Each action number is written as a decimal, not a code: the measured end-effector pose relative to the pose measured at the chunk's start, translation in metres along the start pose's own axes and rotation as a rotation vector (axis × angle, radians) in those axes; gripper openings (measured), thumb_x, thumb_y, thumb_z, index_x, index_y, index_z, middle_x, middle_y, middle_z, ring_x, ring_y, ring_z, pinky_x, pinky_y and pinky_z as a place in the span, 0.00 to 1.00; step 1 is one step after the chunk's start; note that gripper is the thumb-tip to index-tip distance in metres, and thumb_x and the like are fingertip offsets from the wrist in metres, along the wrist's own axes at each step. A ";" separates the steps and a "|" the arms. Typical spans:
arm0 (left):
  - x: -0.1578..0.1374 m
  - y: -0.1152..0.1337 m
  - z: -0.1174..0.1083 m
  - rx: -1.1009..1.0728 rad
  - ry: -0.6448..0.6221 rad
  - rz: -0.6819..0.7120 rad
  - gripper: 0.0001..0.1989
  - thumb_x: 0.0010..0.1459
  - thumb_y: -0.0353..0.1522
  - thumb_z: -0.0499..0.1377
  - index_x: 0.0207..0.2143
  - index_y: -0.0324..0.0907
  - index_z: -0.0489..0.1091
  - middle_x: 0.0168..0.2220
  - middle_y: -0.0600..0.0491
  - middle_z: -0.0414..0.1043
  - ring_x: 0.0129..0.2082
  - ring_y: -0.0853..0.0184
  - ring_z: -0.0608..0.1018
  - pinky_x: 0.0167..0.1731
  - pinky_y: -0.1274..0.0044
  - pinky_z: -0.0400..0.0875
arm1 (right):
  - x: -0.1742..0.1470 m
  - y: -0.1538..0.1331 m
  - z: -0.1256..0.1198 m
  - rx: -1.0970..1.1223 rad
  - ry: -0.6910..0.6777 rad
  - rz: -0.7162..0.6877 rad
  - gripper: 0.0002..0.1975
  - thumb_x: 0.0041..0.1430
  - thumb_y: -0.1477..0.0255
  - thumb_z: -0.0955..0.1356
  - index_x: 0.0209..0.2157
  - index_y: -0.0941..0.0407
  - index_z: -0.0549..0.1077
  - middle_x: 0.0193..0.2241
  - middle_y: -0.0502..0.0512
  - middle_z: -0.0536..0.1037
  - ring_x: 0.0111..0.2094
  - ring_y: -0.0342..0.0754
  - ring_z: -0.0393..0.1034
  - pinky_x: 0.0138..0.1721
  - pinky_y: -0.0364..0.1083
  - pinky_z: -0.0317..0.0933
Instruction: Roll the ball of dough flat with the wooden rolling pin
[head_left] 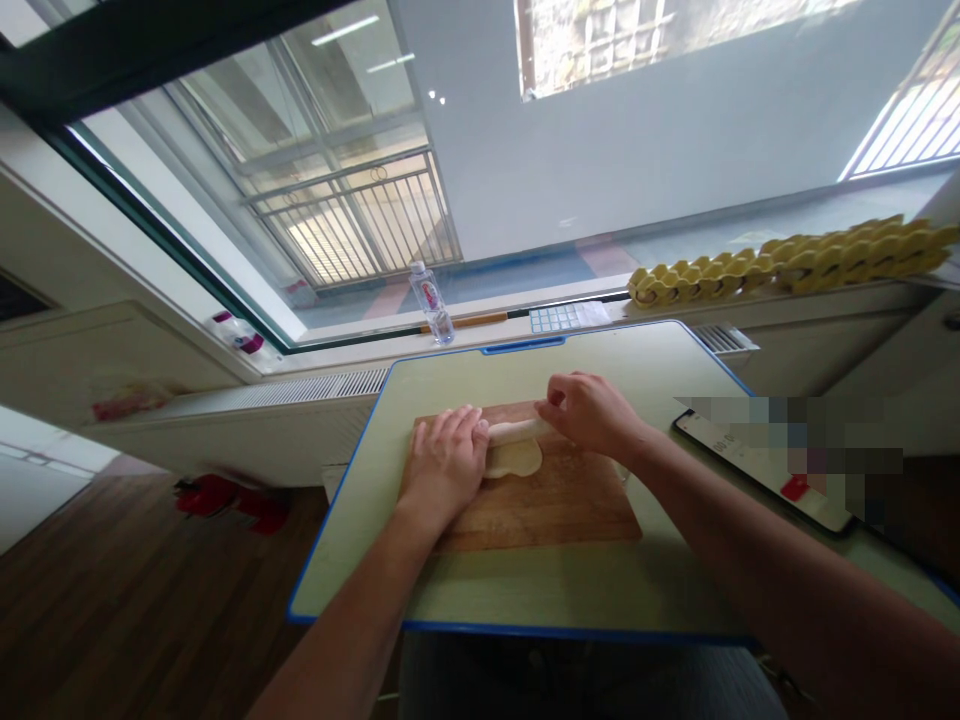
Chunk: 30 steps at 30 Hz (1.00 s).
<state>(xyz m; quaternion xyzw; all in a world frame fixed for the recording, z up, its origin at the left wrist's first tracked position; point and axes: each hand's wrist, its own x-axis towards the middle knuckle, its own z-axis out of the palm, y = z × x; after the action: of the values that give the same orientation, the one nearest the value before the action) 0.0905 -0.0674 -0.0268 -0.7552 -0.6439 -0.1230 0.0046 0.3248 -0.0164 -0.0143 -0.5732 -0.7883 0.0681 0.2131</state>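
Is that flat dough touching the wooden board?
Touching. The head view shows the dough lying flat on the wooden board.

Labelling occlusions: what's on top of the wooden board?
On the wooden board: flattened dough and a pale rolling pin, left hand over the pin's left end, right hand at its right. Hands cover both pin ends and the dough's left edge.
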 end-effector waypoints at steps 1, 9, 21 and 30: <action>0.001 0.000 0.000 -0.003 -0.003 0.001 0.26 0.75 0.44 0.41 0.63 0.49 0.71 0.66 0.49 0.71 0.67 0.56 0.70 0.67 0.58 0.59 | 0.000 0.000 0.000 -0.014 -0.009 0.000 0.11 0.66 0.62 0.68 0.32 0.51 0.78 0.32 0.54 0.83 0.34 0.51 0.75 0.36 0.46 0.60; 0.010 0.000 -0.002 0.007 -0.036 -0.007 0.26 0.75 0.43 0.41 0.61 0.48 0.72 0.65 0.48 0.72 0.66 0.56 0.71 0.66 0.58 0.61 | 0.000 -0.002 -0.003 -0.010 -0.023 0.007 0.09 0.66 0.63 0.68 0.36 0.52 0.79 0.35 0.53 0.85 0.36 0.51 0.77 0.37 0.46 0.60; -0.020 0.004 -0.003 -0.014 -0.033 0.004 0.28 0.75 0.43 0.41 0.69 0.45 0.64 0.71 0.47 0.64 0.71 0.56 0.65 0.71 0.57 0.56 | -0.010 -0.005 -0.008 -0.100 -0.249 -0.157 0.28 0.72 0.47 0.59 0.60 0.46 0.75 0.60 0.60 0.76 0.60 0.62 0.69 0.57 0.59 0.60; 0.035 -0.005 0.003 0.068 -0.060 -0.013 0.27 0.75 0.42 0.41 0.66 0.47 0.68 0.71 0.52 0.65 0.70 0.59 0.67 0.70 0.59 0.59 | -0.005 -0.006 0.005 -0.201 -0.086 0.000 0.30 0.74 0.50 0.55 0.64 0.51 0.70 0.63 0.60 0.74 0.63 0.62 0.64 0.60 0.61 0.58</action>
<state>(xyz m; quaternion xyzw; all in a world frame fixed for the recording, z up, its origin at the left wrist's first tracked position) 0.0915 -0.0325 -0.0238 -0.7537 -0.6524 -0.0783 0.0102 0.3190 -0.0223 -0.0182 -0.5884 -0.7995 0.0134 0.1204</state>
